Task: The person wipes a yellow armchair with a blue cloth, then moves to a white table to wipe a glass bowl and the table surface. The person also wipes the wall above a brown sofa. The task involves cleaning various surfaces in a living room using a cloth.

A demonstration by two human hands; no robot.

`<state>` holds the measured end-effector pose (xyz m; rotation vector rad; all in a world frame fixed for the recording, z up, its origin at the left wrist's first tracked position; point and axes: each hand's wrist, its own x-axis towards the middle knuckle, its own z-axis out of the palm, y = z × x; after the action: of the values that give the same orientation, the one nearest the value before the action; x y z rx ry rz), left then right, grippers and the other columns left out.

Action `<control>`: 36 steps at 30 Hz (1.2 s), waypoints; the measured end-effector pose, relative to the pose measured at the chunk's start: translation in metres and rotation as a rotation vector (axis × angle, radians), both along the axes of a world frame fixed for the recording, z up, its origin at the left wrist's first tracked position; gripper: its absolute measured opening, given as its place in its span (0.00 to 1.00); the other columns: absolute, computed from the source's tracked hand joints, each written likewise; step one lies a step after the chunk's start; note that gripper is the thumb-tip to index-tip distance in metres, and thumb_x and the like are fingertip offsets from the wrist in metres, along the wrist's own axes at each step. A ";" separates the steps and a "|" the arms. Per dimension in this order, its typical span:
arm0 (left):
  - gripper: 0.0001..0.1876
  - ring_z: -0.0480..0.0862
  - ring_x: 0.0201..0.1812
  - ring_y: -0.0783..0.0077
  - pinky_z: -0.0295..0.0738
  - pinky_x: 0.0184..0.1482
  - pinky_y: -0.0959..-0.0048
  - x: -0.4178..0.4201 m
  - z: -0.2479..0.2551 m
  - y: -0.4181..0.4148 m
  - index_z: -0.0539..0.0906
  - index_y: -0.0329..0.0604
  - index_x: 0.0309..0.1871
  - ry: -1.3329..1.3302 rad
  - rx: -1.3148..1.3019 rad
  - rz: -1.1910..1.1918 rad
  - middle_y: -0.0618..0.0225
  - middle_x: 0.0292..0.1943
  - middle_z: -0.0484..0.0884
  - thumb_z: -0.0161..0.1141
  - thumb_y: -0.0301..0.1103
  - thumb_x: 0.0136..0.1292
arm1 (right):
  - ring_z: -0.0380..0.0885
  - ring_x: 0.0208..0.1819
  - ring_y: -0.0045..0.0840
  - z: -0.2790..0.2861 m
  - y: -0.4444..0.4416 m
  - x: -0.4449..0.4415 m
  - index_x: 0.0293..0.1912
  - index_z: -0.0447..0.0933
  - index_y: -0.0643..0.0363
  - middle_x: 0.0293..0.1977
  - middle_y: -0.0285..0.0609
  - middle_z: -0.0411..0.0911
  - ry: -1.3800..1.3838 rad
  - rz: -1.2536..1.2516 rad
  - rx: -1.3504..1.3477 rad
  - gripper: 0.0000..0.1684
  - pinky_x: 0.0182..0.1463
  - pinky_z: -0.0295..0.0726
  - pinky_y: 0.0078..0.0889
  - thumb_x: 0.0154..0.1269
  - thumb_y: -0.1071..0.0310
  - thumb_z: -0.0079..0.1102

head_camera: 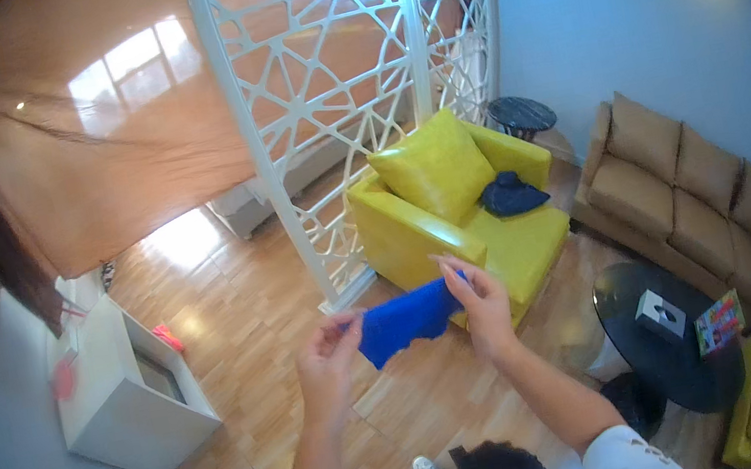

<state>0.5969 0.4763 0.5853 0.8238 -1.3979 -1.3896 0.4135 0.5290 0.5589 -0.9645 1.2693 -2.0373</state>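
Observation:
A small blue cloth (408,318) is stretched between my two hands in mid-air, above the wood-look floor. My left hand (335,349) pinches its left end between thumb and fingers. Its upper right corner is gripped by my right hand (477,296), with a fingertip raised. The cloth's lower edge hangs unevenly. Just beyond my right hand stands a yellow armchair (418,220) with a yellow cushion (435,168) leaning on its back and a dark blue cloth item (514,193) lying on the seat.
A white cabinet (113,405) stands left, with a pink item (168,338) beside it. Behind the armchair rises a white lattice screen (294,106). At right are a brown sofa (673,185) and a dark oval table (624,297) bearing a tissue box (659,316) and a colourful magazine (720,324).

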 end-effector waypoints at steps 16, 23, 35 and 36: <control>0.16 0.77 0.37 0.79 0.73 0.40 0.80 -0.025 0.025 -0.224 0.72 0.39 0.49 0.068 -0.093 0.017 0.68 0.33 0.77 0.60 0.25 0.57 | 0.65 0.26 0.07 0.028 -0.210 -0.029 0.32 0.72 0.59 0.25 0.27 0.69 0.075 0.096 -0.075 0.07 0.30 0.64 0.13 0.64 0.67 0.55; 0.14 0.71 0.32 0.81 0.69 0.38 0.81 -0.048 0.017 -0.291 0.74 0.39 0.46 -0.229 -0.505 0.343 0.70 0.33 0.73 0.60 0.24 0.56 | 0.63 0.25 0.14 0.005 -0.310 -0.043 0.32 0.68 0.59 0.21 0.33 0.65 0.261 -0.187 -0.095 0.10 0.29 0.66 0.21 0.66 0.63 0.51; 0.12 0.76 0.36 0.81 0.69 0.40 0.83 -0.116 -0.007 -0.413 0.76 0.33 0.43 -0.348 0.079 -0.568 0.67 0.36 0.79 0.59 0.29 0.59 | 0.72 0.23 0.24 -0.010 -0.359 -0.091 0.34 0.70 0.62 0.22 0.45 0.71 0.342 -0.511 -0.018 0.07 0.27 0.69 0.24 0.62 0.69 0.55; 0.11 0.76 0.35 0.81 0.69 0.38 0.84 -0.123 -0.008 -0.420 0.76 0.33 0.41 -0.368 0.015 -0.591 0.67 0.35 0.79 0.60 0.28 0.58 | 0.72 0.23 0.24 -0.007 -0.357 -0.093 0.34 0.70 0.63 0.22 0.45 0.72 0.358 -0.539 -0.015 0.07 0.27 0.69 0.24 0.62 0.69 0.54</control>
<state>0.4738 0.0562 0.5772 0.7277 -2.0319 -1.7459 0.3206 0.1717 0.5524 -1.1190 1.8692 -2.3363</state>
